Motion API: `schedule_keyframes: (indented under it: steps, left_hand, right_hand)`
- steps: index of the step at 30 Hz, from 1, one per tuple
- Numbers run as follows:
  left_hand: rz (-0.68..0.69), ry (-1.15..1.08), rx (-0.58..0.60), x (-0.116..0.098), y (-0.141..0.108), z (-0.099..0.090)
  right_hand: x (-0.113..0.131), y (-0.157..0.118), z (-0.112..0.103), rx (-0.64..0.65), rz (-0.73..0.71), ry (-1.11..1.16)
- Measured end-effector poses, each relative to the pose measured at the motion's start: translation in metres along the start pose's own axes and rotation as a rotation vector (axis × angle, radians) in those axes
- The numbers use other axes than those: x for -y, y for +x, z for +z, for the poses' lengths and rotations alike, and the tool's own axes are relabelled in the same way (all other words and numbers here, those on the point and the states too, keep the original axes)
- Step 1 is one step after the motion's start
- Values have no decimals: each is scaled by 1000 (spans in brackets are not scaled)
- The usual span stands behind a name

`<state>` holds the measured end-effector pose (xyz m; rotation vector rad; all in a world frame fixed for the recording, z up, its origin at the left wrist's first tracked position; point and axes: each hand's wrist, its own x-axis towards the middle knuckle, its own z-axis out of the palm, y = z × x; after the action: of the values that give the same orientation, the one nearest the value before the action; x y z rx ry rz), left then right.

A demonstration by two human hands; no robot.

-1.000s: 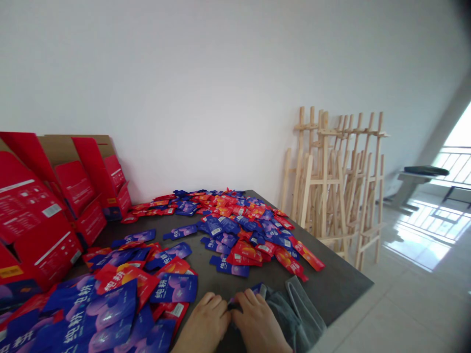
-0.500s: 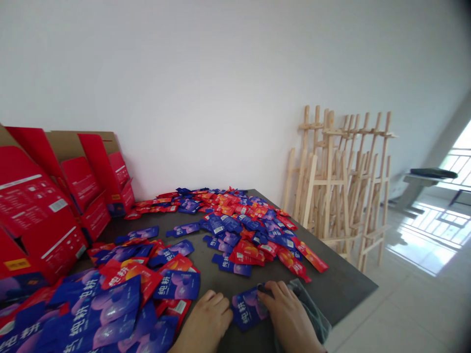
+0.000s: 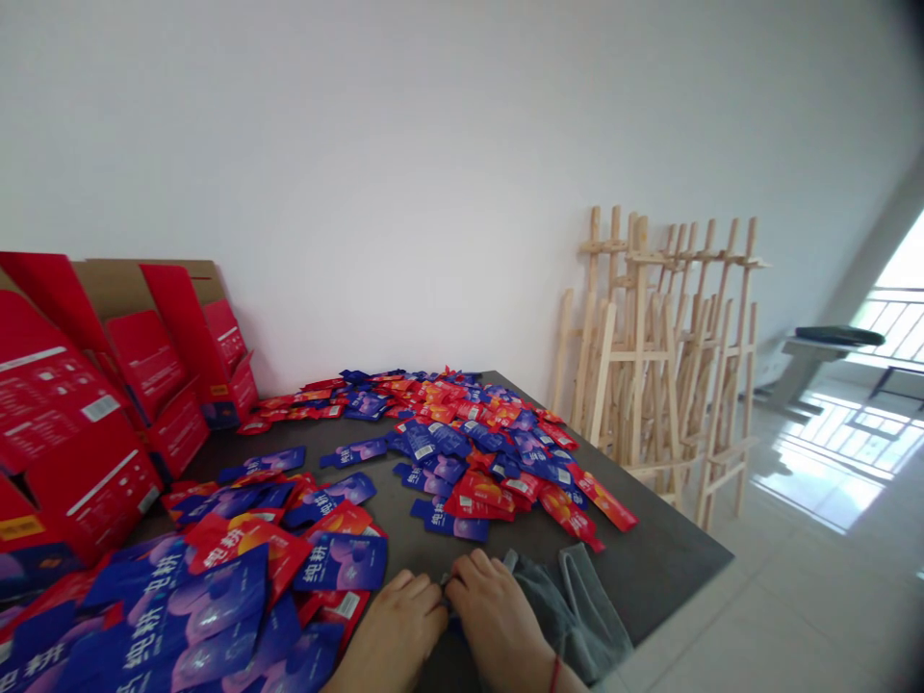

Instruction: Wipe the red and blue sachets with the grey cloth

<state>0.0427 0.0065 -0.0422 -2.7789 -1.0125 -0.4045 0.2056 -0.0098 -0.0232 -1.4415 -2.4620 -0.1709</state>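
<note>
From the head camera, the left hand (image 3: 394, 630) and right hand (image 3: 495, 616) sit close together at the near edge of a dark grey tabletop (image 3: 650, 568), fingers curled inward and nearly touching. A small, mostly hidden packet (image 3: 446, 585) lies between their fingertips, but I cannot tell which hand grips it, or how firmly. A crumpled grey cloth (image 3: 570, 616) lies just right of the right hand. Blue-and-red foil sachets (image 3: 469, 462) spread in a loose heap across the far table, with larger blue foil pouches (image 3: 180, 626) piled at near left. These look light, thin and flexible, probably slippery, and are best taken by a flat edge. Red cardboard display cartons (image 3: 72, 414) stand at far left, and pale wooden easels (image 3: 650, 356) lean against the wall at far right.
</note>
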Motion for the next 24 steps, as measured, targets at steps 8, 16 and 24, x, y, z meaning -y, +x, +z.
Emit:
schedule_keyframes:
  steps: [8, 16, 24]
  left_hand:
    - [1, 28, 54, -3, 5, -9]
    - [-37, -31, 57, -5, 4, -14]
    - [-19, -12, 70, -2, 4, -14]
  right_hand:
    - [-30, -36, -10, 31, -78, 89]
    - [-68, -47, -32, -11, 273, 64]
    - [-19, -29, -8, -38, 30, 58]
